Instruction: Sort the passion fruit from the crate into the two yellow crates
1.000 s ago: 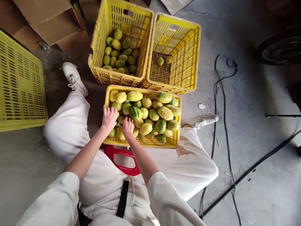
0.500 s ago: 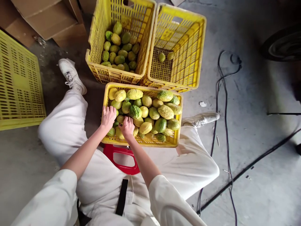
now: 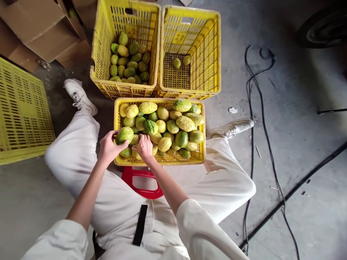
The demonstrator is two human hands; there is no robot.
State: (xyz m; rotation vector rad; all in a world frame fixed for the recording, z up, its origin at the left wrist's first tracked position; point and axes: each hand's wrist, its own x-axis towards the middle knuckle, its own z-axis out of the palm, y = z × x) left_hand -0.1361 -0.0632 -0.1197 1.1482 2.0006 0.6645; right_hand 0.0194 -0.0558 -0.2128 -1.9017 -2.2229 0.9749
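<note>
Nearest the body, the left hand (image 3: 108,148) is clamped on a green fruit (image 3: 124,134) lifted above the near crate (image 3: 159,161). Just right, the right hand (image 3: 144,147) curls onto fruit inside. Beyond: the left crate (image 3: 100,43) part-filled, the right crate (image 3: 211,47) holding two. Most fruit remains unsorted.

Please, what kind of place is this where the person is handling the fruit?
Probably a fruit sorting or packing area in a warehouse or shed. Three yellow plastic crates of green-yellow fruit stand on a bare concrete floor, flattened cardboard boxes lie nearby, and the left hand holds one fruit.
</note>
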